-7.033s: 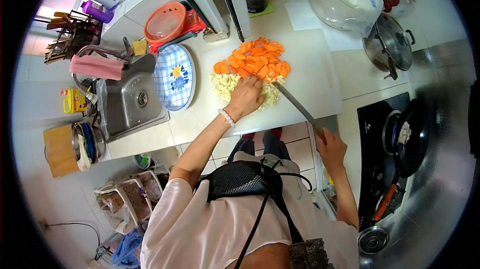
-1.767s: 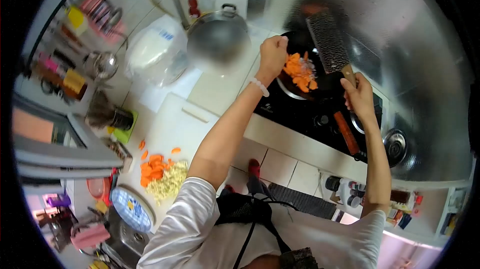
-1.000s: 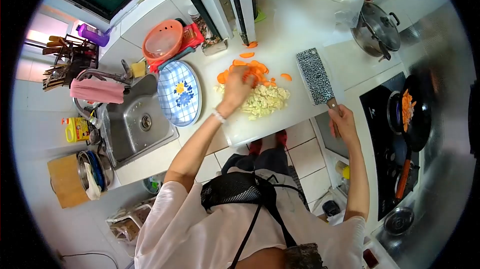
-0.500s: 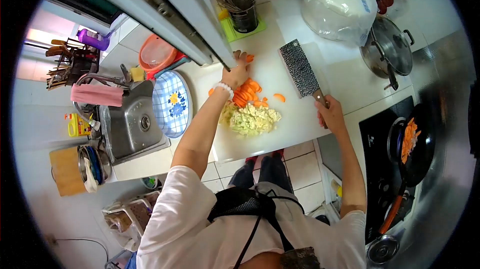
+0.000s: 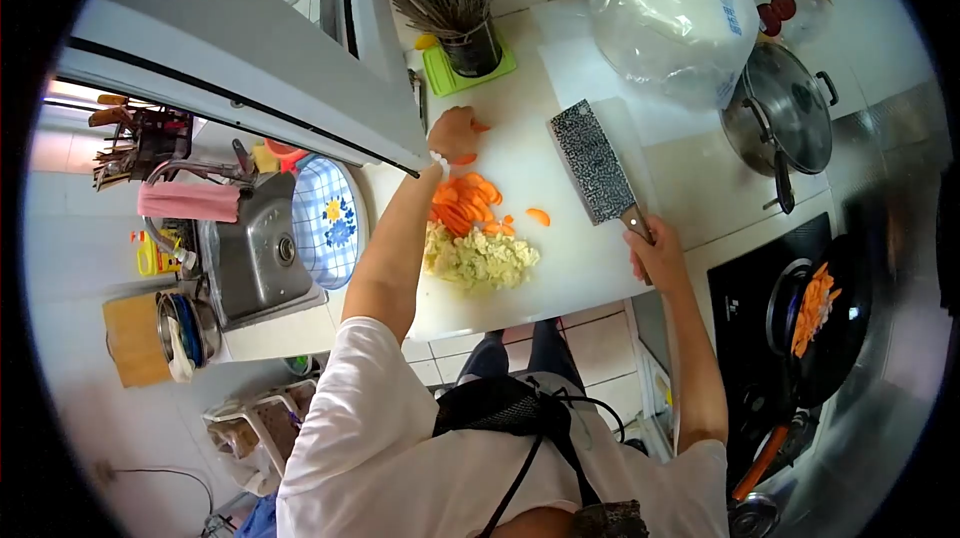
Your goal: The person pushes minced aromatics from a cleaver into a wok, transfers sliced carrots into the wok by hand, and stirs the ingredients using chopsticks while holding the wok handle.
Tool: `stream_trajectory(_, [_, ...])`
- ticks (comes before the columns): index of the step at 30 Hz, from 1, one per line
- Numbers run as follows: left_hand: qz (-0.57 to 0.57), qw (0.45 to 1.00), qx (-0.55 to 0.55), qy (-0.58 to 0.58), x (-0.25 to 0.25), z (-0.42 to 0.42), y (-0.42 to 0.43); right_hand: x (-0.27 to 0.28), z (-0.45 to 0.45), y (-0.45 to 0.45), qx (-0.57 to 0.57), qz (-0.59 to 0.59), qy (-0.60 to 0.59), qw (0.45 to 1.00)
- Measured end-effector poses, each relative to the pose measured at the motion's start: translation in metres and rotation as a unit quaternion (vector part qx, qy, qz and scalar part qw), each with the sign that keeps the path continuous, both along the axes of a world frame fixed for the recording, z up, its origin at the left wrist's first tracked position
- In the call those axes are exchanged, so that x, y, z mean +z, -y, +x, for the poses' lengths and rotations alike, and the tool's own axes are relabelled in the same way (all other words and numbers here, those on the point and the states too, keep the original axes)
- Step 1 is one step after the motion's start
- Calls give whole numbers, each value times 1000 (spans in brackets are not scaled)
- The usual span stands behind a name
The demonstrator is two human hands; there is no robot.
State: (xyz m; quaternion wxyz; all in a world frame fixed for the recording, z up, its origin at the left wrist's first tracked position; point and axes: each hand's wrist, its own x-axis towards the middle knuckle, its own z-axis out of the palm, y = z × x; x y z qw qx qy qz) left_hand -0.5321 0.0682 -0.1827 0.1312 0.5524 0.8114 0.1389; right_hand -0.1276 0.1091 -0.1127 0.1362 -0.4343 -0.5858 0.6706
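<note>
My right hand (image 5: 655, 250) is closed round the wooden handle of a broad cleaver (image 5: 594, 160), whose speckled blade lies flat over the right part of the white cutting board (image 5: 470, 316). My left hand (image 5: 456, 132) is at the board's far left, by the window frame, its fingers curled beside a carrot slice; whether they hold anything is hidden. Nearer me is a pile of sliced carrots (image 5: 465, 203), and in front of it chopped pale green vegetable (image 5: 485, 260). One loose carrot slice (image 5: 538, 217) lies right of the pile.
A window frame (image 5: 270, 68) juts in at upper left. On the left are a blue checked plate (image 5: 328, 223) and a sink (image 5: 255, 263). Behind stand a brush pot (image 5: 472, 50) and a plastic bag (image 5: 670, 23); rightward, a lidded pot (image 5: 790, 108) and a pan (image 5: 850, 328) holding carrots.
Since the earlier frames, carrots have gone into the pan and my hands have returned from the stove to the board. My left hand has moved from the pile to the board's far side.
</note>
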Motion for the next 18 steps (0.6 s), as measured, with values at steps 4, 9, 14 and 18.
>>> stream_trajectory(4, [-47,996,11,69,23,-2,-4,0,-4,-3,2,-13,3,1000])
stream_trajectory(9, [-99,995,-31,-3,22,-9,-16,-5,-8,-2,-8,-22,23,999])
stream_trajectory(14, [-127,992,-20,-4,31,-7,-21,-8,-11,6,-21,-38,29,999])
stream_trajectory(18, [-162,986,2,34,47,-1,-15,-11,-10,5,-23,-36,32,999])
